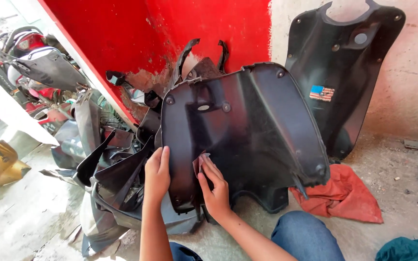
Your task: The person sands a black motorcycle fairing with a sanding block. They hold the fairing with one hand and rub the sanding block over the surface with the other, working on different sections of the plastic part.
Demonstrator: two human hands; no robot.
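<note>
Black plastic scooter panel (247, 130): standing upright on the concrete floor (25, 217), leaning toward the red wall (136, 34), its inner side facing the camera.

Left hand (156, 175): lying flat against the panel's lower left edge, fingers together and stretched upward, gripping nothing that can be seen.

Right hand (215, 186): pressing a small scrap of abrasive paper or cloth (200, 162) against the panel's inner face, fingers extended over it.

Second black panel (342, 72): leaning upright against the pale wall behind, a small striped sticker showing on it.

Red rag (349, 195): lying crumpled on the floor just beside the first panel's lower right corner.

Pile of dark plastic parts (107, 174): resting to the left, touching the panel's base.

Scooter (30, 63): sitting well apart, far left
</note>
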